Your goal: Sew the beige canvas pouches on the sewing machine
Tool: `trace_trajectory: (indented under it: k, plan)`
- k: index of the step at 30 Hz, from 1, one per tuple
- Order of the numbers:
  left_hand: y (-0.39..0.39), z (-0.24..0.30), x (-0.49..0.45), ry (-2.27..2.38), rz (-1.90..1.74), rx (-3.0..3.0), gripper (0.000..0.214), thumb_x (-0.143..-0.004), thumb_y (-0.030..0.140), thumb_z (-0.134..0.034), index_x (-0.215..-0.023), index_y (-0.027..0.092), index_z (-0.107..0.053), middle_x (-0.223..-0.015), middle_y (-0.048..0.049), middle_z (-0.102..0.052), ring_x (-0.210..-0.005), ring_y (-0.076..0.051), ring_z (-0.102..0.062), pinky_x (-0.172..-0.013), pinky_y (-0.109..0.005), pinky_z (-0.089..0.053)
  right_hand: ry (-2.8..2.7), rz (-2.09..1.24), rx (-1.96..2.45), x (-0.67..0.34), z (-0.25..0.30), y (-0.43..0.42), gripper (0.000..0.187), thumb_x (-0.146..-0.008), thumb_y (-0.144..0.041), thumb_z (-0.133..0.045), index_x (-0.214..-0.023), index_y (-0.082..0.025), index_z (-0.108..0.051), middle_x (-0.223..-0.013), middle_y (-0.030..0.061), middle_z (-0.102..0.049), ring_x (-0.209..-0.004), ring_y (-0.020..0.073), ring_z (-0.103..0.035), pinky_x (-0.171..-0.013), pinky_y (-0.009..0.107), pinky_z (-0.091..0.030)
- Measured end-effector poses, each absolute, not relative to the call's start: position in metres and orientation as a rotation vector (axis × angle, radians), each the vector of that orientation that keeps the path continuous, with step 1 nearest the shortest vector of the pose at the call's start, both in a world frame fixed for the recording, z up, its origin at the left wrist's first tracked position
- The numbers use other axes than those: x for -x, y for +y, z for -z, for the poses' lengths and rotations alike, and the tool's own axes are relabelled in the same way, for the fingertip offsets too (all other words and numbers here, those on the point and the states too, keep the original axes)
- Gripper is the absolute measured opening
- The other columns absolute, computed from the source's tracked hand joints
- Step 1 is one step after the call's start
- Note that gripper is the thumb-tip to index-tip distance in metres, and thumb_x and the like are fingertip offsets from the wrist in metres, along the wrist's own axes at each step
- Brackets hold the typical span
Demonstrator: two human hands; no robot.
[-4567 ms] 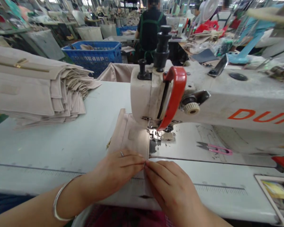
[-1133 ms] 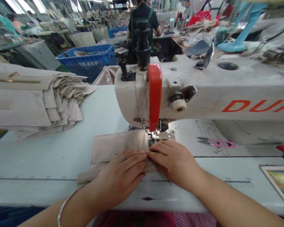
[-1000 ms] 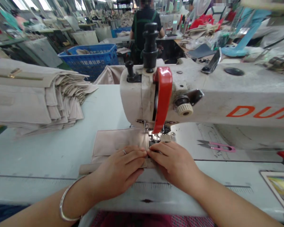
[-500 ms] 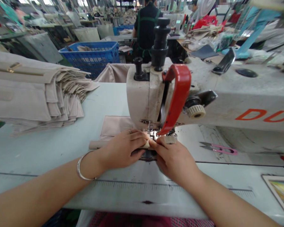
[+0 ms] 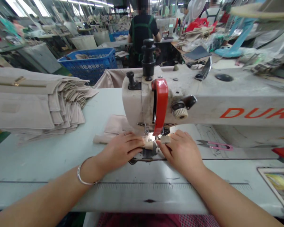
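A beige fabric piece (image 5: 113, 126) lies on the pale table (image 5: 49, 157), its near edge under the presser foot of a white sewing machine (image 5: 203, 104) with a red guard (image 5: 159, 105). My left hand (image 5: 119, 151) lies flat on the fabric's near edge, fingers stretched toward the needle. My right hand (image 5: 183, 153) rests just right of the needle, fingertips pressing the fabric edge. Most of the fabric is hidden behind the machine head and my hands.
A tall stack of folded beige pieces (image 5: 30, 104) sits at the left. Pink thread snips (image 5: 215, 145) lie on the machine bed to the right. A blue basket (image 5: 90, 63) and a person in black (image 5: 143, 30) are behind the table. A tray (image 5: 276, 186) sits at right.
The fabric has travelled away from me under the presser foot. Both hands have followed it forward, up to the needle.
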State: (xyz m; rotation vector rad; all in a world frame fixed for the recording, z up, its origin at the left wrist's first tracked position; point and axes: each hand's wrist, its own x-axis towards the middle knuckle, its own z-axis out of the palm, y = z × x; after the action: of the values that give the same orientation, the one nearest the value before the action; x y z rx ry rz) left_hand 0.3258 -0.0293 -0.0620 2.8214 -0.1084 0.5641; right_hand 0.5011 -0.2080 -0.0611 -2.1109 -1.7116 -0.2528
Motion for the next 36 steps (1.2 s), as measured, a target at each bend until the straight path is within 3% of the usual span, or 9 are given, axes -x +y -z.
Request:
trace_trajectory:
  k: [4, 6, 14, 21, 36]
  plan:
    - [-0.052, 0.068, -0.328, 0.035, -0.595, -2.776, 0.018, -0.096, 0.024, -0.058, -0.113, 0.019, -0.063, -0.113, -0.0043, -0.071, -0.106, -0.021, -0.065, -0.096, -0.039, -0.053, -1.773, 0.084, 1.786, -0.494, 0.066, -0.206, 0.015, -0.095, -0.021, -0.055, -0.091, -0.015, -0.068, -0.091, 0.0095, -0.068, -0.089, 0.0237, -0.059, -0.079, 0.037, -0.049]
    - [-0.056, 0.070, -0.329, 0.032, -0.600, -2.788, 0.015, -0.097, 0.022, -0.056, -0.109, 0.019, -0.064, -0.113, -0.0045, -0.071, -0.106, -0.021, -0.065, -0.096, -0.040, -0.053, -1.781, 0.020, 1.735, -0.490, 0.070, -0.204, 0.015, -0.096, -0.016, -0.054, -0.097, -0.016, -0.069, -0.093, 0.0093, -0.070, -0.091, 0.0230, -0.062, -0.081, 0.037, -0.050]
    - [-0.053, 0.067, -0.335, 0.012, -0.663, -2.884, 0.016, -0.099, 0.021, -0.050, -0.104, 0.017, -0.066, -0.105, -0.0054, -0.073, -0.098, -0.020, -0.067, -0.092, -0.038, -0.052, -1.774, 0.020, 1.733, -0.487, 0.076, -0.202, 0.017, -0.094, -0.012, -0.056, -0.100, -0.015, -0.072, -0.098, 0.0100, -0.072, -0.096, 0.0235, -0.065, -0.086, 0.039, -0.053]
    - [-0.044, 0.069, -0.346, 0.119, -0.703, -2.819, 0.013, -0.096, 0.022, -0.056, -0.098, 0.017, -0.068, -0.101, -0.0058, -0.074, -0.093, -0.021, -0.067, -0.087, -0.038, -0.054, -1.775, 0.108, 1.841, -0.490, 0.075, -0.197, 0.022, -0.093, -0.011, -0.054, -0.104, -0.018, -0.072, -0.103, 0.0110, -0.071, -0.095, 0.0246, -0.062, -0.079, 0.038, -0.055]
    - [-0.040, 0.072, -0.353, 0.172, -0.746, -2.806, 0.011, -0.094, 0.019, -0.059, -0.093, 0.019, -0.070, -0.094, -0.0048, -0.074, -0.088, -0.022, -0.069, -0.083, -0.037, -0.055, -1.737, 0.145, 1.901, -0.491, 0.077, -0.191, 0.021, -0.093, -0.013, -0.058, -0.108, -0.019, -0.071, -0.103, 0.0096, -0.072, -0.093, 0.0244, -0.062, -0.080, 0.037, -0.054]
